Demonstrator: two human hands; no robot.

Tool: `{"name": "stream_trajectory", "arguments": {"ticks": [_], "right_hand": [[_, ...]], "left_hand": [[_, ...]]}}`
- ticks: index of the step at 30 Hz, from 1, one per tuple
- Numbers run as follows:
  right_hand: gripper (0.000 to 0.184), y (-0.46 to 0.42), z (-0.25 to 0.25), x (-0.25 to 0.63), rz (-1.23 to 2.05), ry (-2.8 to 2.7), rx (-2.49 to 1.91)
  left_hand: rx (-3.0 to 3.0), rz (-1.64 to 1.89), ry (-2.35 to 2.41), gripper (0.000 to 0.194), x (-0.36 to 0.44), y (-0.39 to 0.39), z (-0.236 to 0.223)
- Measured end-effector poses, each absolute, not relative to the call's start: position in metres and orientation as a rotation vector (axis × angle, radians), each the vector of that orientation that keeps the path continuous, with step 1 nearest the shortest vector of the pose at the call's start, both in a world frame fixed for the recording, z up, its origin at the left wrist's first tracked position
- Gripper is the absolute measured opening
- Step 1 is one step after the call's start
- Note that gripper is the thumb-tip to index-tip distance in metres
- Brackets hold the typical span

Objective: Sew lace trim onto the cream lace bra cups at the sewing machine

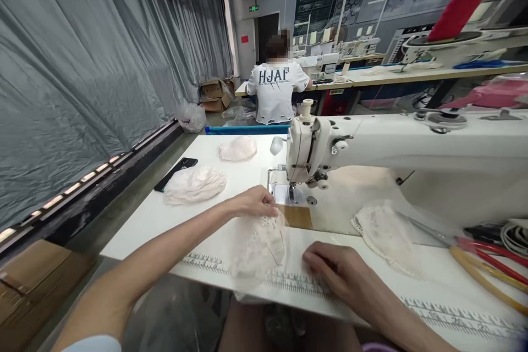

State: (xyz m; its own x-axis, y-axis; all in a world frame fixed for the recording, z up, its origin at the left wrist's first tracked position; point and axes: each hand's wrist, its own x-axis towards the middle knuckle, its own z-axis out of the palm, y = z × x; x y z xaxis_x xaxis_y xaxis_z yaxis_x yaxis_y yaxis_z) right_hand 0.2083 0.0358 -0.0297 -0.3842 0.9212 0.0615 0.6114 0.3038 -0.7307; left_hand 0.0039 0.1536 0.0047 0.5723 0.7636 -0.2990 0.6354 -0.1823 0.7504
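My left hand (258,202) is closed in a pinch on the upper edge of a cream lace fabric piece (264,239). The piece hangs down over the table's front edge, smeared by motion. Just beyond that hand are the needle and presser foot (292,192) of a white sewing machine (371,140). My right hand (334,267) lies to the right of the fabric, over the printed ruler strip (289,283), with its fingers curled and nothing visible in them. Another cream lace piece (385,236) lies farther right on the table.
A pile of cream pieces (196,184), a dark phone (177,173) and a pale piece (238,148) lie left on the table (144,231). Red-and-yellow-handled scissors (490,258) lie right. Ahead sits a person (274,91). Cardboard boxes (37,275) stand on the floor.
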Motion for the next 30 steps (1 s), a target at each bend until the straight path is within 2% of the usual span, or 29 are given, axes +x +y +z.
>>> {"name": "stream_trajectory", "arguments": {"ticks": [2,4,6,10,23,30], "right_hand": [[0.025,0.052,-0.029,0.224,0.48,-2.196,-1.29],[0.032,0.068,-0.03,0.235,0.214,-2.326,-1.126],[0.039,0.084,-0.031,0.239,0.009,-2.475,-0.958],[0.036,0.109,-0.038,0.239,-0.248,-2.612,-0.758],[0.035,0.118,-0.045,0.238,-0.303,-2.559,-0.675],[0.034,0.116,-0.042,0.236,-0.212,-2.571,-0.782]], "left_hand": [[1.914,0.158,1.128,0.017,0.017,0.176,-0.005],[1.937,0.128,1.121,0.017,0.026,0.187,-0.011],[1.96,0.093,1.108,0.016,0.033,0.191,-0.012],[1.995,0.027,1.073,0.012,0.041,0.194,-0.008],[2.228,0.061,1.053,0.014,0.042,0.196,-0.018],[2.456,0.047,1.241,0.02,0.037,0.211,-0.013]]}}
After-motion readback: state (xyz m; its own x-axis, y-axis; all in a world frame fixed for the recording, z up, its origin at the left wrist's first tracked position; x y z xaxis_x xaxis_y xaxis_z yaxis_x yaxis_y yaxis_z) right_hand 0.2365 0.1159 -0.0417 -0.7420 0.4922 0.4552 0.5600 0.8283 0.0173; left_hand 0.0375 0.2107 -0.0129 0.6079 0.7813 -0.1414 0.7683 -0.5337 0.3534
